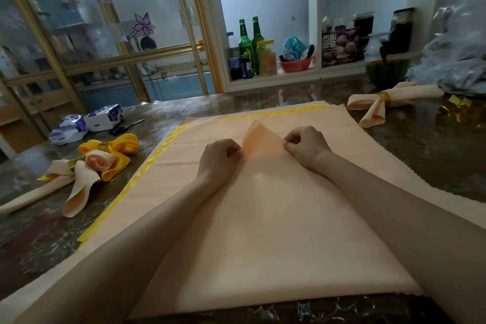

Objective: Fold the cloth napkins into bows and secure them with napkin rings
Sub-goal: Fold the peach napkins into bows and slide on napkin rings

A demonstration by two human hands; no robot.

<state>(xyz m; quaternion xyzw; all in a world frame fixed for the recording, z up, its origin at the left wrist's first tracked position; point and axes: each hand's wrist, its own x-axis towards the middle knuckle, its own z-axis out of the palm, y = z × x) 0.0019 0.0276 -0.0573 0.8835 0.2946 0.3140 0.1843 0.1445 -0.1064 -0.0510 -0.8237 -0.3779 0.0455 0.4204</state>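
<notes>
Box (339,46) reads 西梅; left hand (219,155) and right hand (306,143) pinch napkin (263,231).

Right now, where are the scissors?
Head view: the scissors lie far left on the table, just right of the tissue packs, behind the yellow bow.

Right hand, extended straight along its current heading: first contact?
The right hand heads forward-left into the raised napkin flap it pinches; the left hand probably sits just off that line.

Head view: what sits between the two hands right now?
A raised napkin peak, pinched on either side by the left hand and right hand; the head view shows it.
</notes>
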